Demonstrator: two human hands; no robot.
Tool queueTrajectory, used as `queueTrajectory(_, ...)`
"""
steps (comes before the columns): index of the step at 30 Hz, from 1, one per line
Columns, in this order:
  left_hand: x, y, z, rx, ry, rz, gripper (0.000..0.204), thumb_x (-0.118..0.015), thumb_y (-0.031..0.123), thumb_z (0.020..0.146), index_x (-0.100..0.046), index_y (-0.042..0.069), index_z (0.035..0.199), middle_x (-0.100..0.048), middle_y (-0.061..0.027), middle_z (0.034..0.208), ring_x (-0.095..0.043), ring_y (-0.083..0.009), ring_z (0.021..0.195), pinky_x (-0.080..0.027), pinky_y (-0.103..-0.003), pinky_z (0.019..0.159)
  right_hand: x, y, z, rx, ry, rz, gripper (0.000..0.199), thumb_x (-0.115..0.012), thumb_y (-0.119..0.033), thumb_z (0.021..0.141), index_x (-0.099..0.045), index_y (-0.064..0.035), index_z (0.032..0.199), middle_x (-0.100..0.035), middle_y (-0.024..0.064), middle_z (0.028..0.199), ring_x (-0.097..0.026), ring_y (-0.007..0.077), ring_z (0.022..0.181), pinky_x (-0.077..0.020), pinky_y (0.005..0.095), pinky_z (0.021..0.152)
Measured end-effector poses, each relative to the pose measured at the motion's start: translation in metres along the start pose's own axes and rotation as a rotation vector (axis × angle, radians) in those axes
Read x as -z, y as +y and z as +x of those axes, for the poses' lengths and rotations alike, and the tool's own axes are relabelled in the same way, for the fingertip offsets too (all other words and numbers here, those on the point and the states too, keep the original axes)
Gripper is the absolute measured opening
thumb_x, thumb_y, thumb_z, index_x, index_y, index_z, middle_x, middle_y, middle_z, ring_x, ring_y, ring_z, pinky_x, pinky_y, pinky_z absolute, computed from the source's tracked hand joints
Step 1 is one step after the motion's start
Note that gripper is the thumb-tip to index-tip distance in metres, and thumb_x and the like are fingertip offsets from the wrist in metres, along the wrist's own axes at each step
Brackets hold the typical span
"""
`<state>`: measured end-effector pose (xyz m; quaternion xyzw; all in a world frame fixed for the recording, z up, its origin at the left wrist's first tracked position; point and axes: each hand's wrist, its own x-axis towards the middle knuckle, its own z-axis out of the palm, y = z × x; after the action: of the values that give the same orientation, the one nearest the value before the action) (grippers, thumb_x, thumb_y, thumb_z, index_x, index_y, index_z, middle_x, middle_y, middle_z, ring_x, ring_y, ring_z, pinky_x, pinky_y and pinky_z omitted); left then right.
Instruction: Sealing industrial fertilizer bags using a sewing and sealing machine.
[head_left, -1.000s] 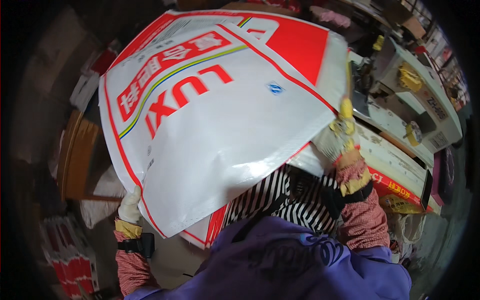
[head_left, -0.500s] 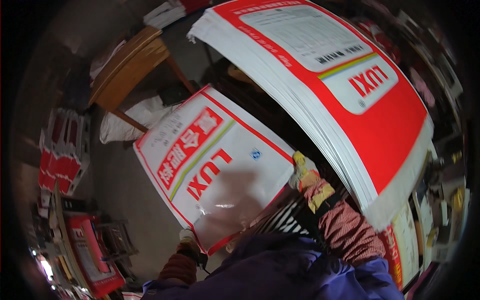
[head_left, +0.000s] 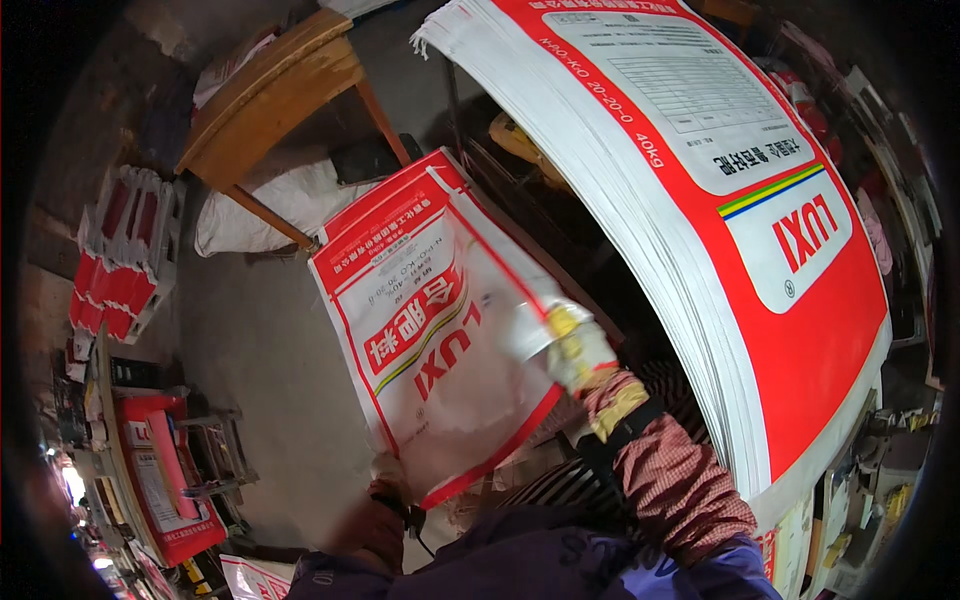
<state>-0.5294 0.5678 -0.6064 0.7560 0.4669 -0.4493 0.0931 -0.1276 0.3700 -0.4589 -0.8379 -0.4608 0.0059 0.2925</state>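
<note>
A red-and-white printed woven sack (head_left: 440, 420) hangs tilted in front of me, its far end near the wooden table. At its near left corner, my left hand (head_left: 389, 476) is closed on the edge, partly blurred. My right hand (head_left: 582, 352), in a white-and-yellow glove, grips the right edge, which is folded inward over the front. Something pale by the right fingertips is smeared by motion. Right of that hand stands a tall stack of flat red-and-white sacks (head_left: 690, 250), its layered edges facing me.
A wooden table (head_left: 270, 110) stands at the far left, with a white bag (head_left: 270, 205) on the floor under it. Folded red-and-white sacks (head_left: 118, 260) are piled against the left side. Nearer on the left is a rack with a red sack (head_left: 165, 480) and a pink roll (head_left: 180, 470).
My right hand has moved inward and away from me, folding the sack's right edge over. The sack has swung right and hangs more lengthwise. My left hand stays at its near corner.
</note>
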Motion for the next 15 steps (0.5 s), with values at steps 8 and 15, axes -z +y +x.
queueTrajectory(8,0.048,0.026,0.053,0.049,0.315,-0.919,0.029,-0.044,0.022,0.091,-0.061,0.008,0.109,-0.065,-0.0121,0.104,-0.062,-0.0309,0.093,-0.05,-0.039,0.079,-0.05,0.13,-0.049,-1.32,0.485,1.868,0.033,-0.059,-0.023,0.085,-0.057,-0.0093,0.115,-0.064,0.0117,0.104,-0.062,0.026,0.094,-0.0528,0.0381,0.08)
queueTrajectory(15,0.053,0.035,0.089,0.123,0.372,-1.009,0.027,-0.044,0.022,0.091,-0.06,0.005,0.105,-0.065,-0.0135,0.1,-0.063,-0.0302,0.086,-0.05,-0.041,0.075,0.001,0.05,-0.035,-1.254,0.09,1.837,0.022,-0.059,-0.028,0.089,-0.057,-0.0112,0.103,-0.063,0.0085,0.088,-0.062,0.0232,0.071,-0.0547,0.036,0.065)
